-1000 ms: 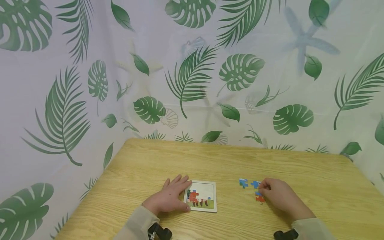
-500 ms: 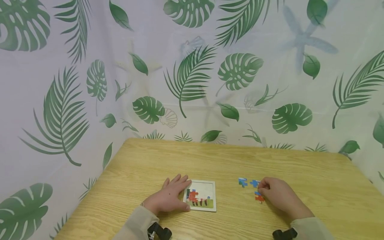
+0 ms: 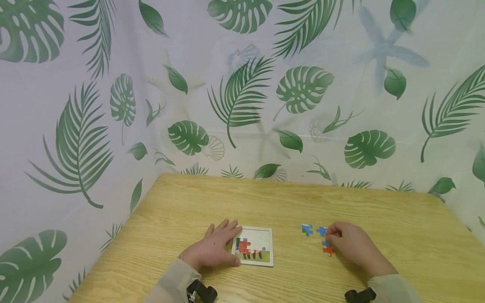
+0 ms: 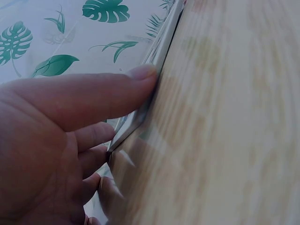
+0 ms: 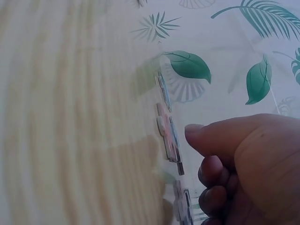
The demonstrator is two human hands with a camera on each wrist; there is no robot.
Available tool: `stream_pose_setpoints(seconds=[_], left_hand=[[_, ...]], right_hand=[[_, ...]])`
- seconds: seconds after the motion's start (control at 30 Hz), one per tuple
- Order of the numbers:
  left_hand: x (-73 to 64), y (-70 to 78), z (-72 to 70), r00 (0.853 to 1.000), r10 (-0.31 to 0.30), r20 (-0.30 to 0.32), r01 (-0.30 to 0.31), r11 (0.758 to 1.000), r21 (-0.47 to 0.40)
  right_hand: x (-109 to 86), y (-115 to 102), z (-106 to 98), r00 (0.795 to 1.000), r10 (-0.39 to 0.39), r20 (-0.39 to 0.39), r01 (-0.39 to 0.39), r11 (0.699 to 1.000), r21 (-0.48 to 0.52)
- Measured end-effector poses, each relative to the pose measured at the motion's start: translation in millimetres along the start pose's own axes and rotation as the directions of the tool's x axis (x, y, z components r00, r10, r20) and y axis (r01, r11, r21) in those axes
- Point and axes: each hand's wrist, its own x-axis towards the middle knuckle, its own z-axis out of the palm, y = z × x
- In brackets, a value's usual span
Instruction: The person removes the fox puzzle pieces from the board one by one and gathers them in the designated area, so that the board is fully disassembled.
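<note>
A small square jigsaw tray lies on the table in the head view, its lower left partly filled with a picture in red, green and brown stripes. My left hand rests along its left side, fingers spread and thumb against the lower left corner. In the left wrist view the thumb touches the tray's edge. To the right, my right hand is loosely curled beside a blue jigsaw piece and a red-and-blue jigsaw piece. The right wrist view shows nothing between its thumb and curled fingers.
Another jigsaw piece, blue and green, lies left of the blue one. The wooden table backs onto a white curtain printed with green leaves. Each wrist wears a black camera mount, such as the left mount.
</note>
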Motion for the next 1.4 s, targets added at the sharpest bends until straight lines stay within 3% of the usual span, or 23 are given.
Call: stream_pose_setpoints(seconds=[0.8,0.97,1.17,1.4], left_hand=[[0.4,0.1,0.6,1.0,0.007,-0.011,-0.007,1.0,0.008],[0.3,0.5,0.0,1.0,0.002,-0.012,-0.002,1.0,0.007],[-0.2,1.7,-0.7,1.0,0.001,-0.014,-0.001,1.0,-0.002],[0.0,1.3,-0.6,1.0,0.003,-0.011,-0.003,1.0,-0.009]], right_hand=[[3.6,-31,8,0.999,-0.023,-0.035,0.027,0.992,0.122],[3.5,-44,10,0.999,-0.035,-0.006,0.035,0.982,0.185],[9.1,-60,23,0.994,-0.105,-0.019,0.107,0.984,0.144],[15.0,-83,39,0.995,-0.101,0.02,0.095,0.977,0.191]])
